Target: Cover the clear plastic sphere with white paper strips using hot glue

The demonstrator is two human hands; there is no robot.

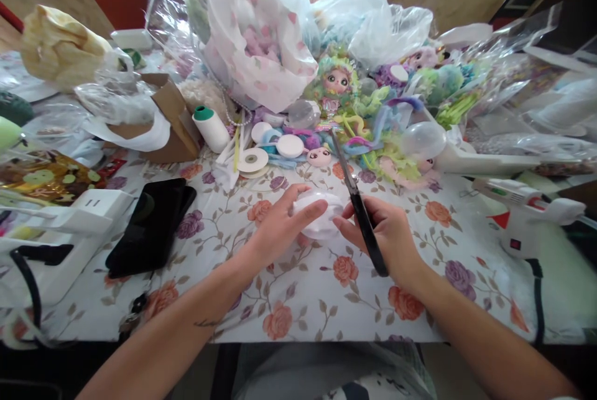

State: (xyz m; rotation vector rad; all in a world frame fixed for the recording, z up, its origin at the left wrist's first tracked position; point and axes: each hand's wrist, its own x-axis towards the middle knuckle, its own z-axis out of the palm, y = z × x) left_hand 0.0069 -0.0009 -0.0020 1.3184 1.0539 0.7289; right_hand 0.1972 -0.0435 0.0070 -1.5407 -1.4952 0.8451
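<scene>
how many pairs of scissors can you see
1: black-handled scissors held in the right hand, blades pointing toward the dolls. Others may be hidden under the bags.

Scissors [359, 210] in right hand [395, 241], phone [152, 223] left

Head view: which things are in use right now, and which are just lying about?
In use: white round piece, held by left hand; scissors in right hand.
Lying about: black phone, glue gun, thread spool, doll, tape roll.
</scene>
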